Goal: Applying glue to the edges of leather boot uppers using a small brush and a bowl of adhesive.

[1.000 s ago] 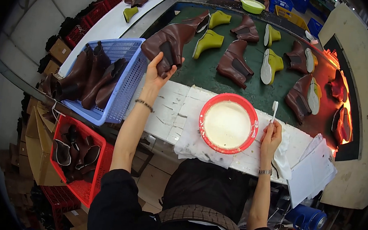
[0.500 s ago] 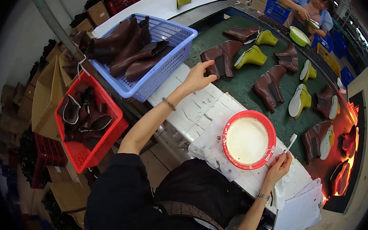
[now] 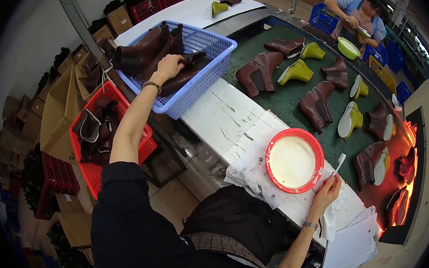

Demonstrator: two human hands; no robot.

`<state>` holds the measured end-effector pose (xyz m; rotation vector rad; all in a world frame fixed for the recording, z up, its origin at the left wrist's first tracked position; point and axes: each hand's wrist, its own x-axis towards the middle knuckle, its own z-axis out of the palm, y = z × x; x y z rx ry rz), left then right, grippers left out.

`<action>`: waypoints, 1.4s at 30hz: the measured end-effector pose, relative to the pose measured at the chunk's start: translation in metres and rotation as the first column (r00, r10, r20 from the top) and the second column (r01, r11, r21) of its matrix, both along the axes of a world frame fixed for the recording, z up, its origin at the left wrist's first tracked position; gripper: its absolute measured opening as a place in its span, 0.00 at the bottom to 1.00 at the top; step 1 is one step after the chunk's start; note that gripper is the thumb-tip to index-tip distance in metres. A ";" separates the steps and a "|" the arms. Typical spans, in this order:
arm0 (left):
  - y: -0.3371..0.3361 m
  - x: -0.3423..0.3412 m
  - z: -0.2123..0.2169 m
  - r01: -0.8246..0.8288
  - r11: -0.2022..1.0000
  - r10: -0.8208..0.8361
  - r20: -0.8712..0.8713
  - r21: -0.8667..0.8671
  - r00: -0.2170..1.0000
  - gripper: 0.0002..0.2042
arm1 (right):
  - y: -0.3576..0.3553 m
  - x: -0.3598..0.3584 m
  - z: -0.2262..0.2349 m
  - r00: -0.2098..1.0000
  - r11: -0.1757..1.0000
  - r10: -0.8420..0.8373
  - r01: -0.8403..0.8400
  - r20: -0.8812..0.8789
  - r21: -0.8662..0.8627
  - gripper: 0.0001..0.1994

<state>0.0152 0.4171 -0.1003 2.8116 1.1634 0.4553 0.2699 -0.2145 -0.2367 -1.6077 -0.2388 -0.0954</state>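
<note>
My left hand (image 3: 169,69) reaches into a blue plastic basket (image 3: 197,95). Its fingers are curled onto a dark brown ankle boot upper (image 3: 191,71) lying among others; the fingertips are partly hidden. With closed fingers, my right hand (image 3: 327,192) holds a white brush (image 3: 341,161), bristle end up, just right of a red bowl (image 3: 319,145) filled with a cream-coloured liquid. The bowl stands on a white, stained work ledge (image 3: 216,113). Beyond it, several brown boots (image 3: 259,73) and yellow-green soles with heels (image 3: 296,72) lie on a green belt (image 3: 287,102).
A red basket (image 3: 148,146) of brown uppers stands left, below the blue one. At the belt's right end is a glowing orange heater opening (image 3: 409,189). Across the belt, a co-worker (image 3: 357,19) handles a sole beside a green bowl (image 3: 348,48). Cardboard boxes (image 3: 57,114) fill the left.
My left hand has moved left from beside a boot on the belt into the blue basket, closing on an upper there. My right hand still holds the brush beside the bowl.
</note>
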 end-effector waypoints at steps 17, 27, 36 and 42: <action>-0.210 0.020 0.048 0.810 0.491 -0.670 0.455 -0.322 0.587 0.23 | -0.006 -0.003 0.024 0.993 0.999 0.024 -0.027 -0.118 -0.021 0.12; -0.187 0.056 -0.062 0.329 0.939 -0.265 0.407 -0.095 0.874 0.28 | -0.020 -0.045 0.113 0.928 0.780 0.190 0.055 0.319 -0.624 0.06; -0.209 0.130 -0.063 -0.091 0.942 0.170 0.226 -0.322 0.959 0.64 | 0.005 -0.056 0.122 0.870 0.542 0.356 0.106 0.343 -0.833 0.07; -0.241 0.077 -0.015 0.467 0.829 -0.199 0.620 -0.306 0.759 0.43 | -0.008 -0.054 0.116 0.925 0.623 0.278 0.030 0.257 -0.782 0.08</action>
